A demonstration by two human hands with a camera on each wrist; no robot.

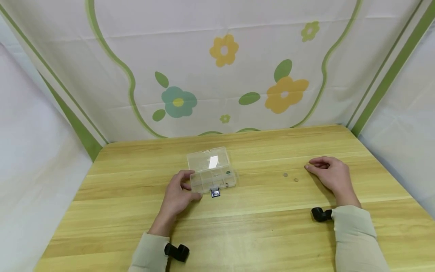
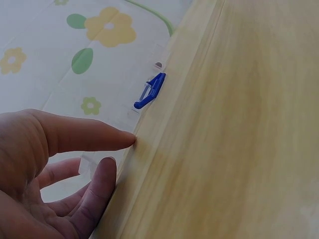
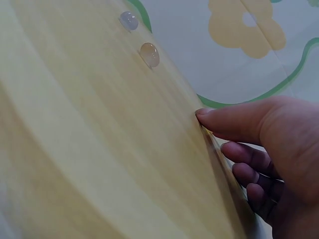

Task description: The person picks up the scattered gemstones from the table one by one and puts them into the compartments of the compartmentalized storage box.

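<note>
A clear plastic compartment box (image 1: 212, 170) with its lid up stands on the wooden table (image 1: 258, 223), a blue latch (image 1: 215, 193) hanging at its front. My left hand (image 1: 190, 187) holds the box's left end, thumb behind and fingers in front. In the left wrist view the left hand (image 2: 122, 149) has its index fingertip against the clear box wall (image 2: 119, 114), near the blue latch (image 2: 149, 91). My right hand (image 1: 308, 166) rests at the right with fingers curled, thumb and index tips pinched together on a tiny tan bead. The right wrist view shows the right hand (image 3: 204, 117) with its tip on the wood.
Two small beads lie loose just left of the right hand: a pale one (image 1: 285, 175) (image 3: 128, 20) and an amber one (image 1: 296, 180) (image 3: 149, 54). A flowered cloth (image 1: 217, 68) hangs behind the table. White cloth closes both sides.
</note>
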